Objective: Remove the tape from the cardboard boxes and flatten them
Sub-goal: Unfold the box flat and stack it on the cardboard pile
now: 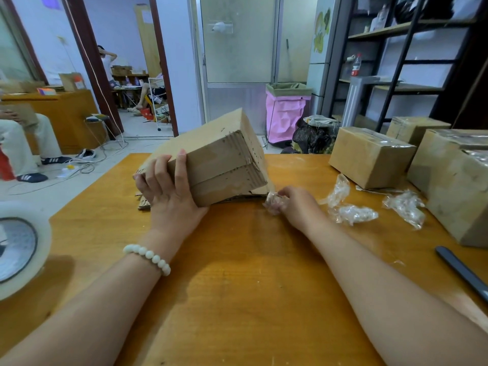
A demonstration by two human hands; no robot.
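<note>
A tilted brown cardboard box (227,157) rests on flattened cardboard (144,203) in the middle of the orange table (237,286). My left hand (169,191) grips the box's near left corner, fingers curled over its top edge. Just right of the box, my right hand (293,204) holds a crumpled wad of clear tape (273,202) against the table. Three taped boxes stand at the right: one (369,157) further back, a large one (456,180) at the edge, and another (414,128) behind them.
Crumpled clear tape pieces (353,213) (405,207) (339,190) lie right of my right hand. A dark utility knife (462,270) lies at the table's right edge. A big roll of clear tape (18,249) sits at the left. Beyond the table are a pink-lined bin (286,114) and a seated person (23,143).
</note>
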